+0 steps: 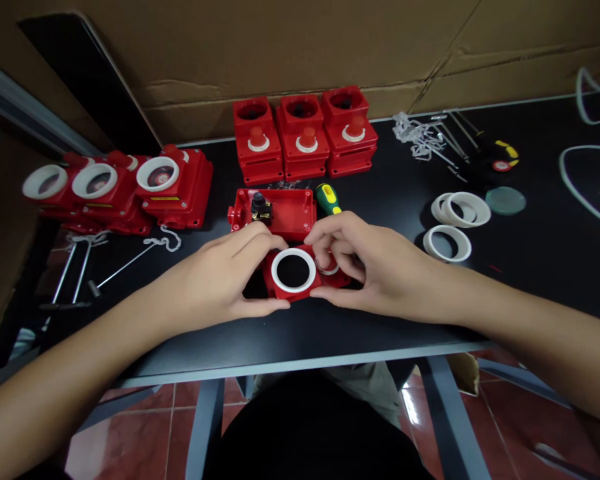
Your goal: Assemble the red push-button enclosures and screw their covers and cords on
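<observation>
Dark surface (205, 347); toward six o'clock, left hand (225, 267) and right hand (380, 260) grip a red cover (322, 279) between fingers (330, 225), open red box (293, 213) at its twelve o'clock; even pressure should keep the white ring (294, 289) level.

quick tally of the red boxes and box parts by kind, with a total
Red boxes on the left: 3
Red boxes at the back: 3
Open red box: 1
Red cover between the left hand and right hand: 1
Total: 8
</observation>
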{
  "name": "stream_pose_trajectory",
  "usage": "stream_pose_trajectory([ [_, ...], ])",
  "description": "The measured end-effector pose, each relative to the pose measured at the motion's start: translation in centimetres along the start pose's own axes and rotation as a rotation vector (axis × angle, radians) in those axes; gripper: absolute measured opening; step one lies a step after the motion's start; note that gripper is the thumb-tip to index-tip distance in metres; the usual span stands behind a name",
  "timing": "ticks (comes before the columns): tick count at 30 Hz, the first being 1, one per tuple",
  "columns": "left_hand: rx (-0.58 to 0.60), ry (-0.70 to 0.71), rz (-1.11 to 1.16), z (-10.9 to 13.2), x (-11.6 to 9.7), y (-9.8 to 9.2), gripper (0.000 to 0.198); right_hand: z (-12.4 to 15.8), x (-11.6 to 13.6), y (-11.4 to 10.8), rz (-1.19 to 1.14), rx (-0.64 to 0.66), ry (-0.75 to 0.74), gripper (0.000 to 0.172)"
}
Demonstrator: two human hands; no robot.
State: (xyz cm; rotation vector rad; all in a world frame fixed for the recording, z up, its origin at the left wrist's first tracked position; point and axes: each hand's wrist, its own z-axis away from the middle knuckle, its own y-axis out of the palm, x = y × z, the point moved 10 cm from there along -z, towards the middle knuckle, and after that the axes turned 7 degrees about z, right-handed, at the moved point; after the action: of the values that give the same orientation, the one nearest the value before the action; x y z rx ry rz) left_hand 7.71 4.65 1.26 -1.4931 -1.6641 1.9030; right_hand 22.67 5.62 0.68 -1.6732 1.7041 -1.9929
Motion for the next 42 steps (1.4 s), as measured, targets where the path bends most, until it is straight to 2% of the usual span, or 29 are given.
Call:
stream_pose_trajectory([
  [4,-0.009,0.014,-0.014,0.04,-0.15,-0.06,0.053,-0.02,0.23,-0.39,0.068,-0.023,-0.007,0.058],
  [15,0.006,0.010,0.018,0.10,-0.15,0.24,0.053,-0.09,0.45,-0.29,0.000,-0.010,-0.025,0.063],
  [21,-0.009,-0.013,-0.013,0.12,0.50,0.12,0.053,0.13,0.77,0.09,-0.013,-0.018,-0.054,0.053],
  [27,0.004,-0.011,-0.030,0.06,0.33,0.13,0.053,0.17,0.59,-0.79,0.087,-0.080,-0.074,0.047],
  [35,0.013,-0.006,-0.004,0.02,-0.09,0.04,0.052,-0.24,0.64,-0.74,0.055,-0.016,-0.015,0.046],
  [42,0.012,-0.005,0.000,0.01,0.05,0.16,0.051,-0.20,0.51,-0.85,0.049,-0.019,0.004,0.045],
])
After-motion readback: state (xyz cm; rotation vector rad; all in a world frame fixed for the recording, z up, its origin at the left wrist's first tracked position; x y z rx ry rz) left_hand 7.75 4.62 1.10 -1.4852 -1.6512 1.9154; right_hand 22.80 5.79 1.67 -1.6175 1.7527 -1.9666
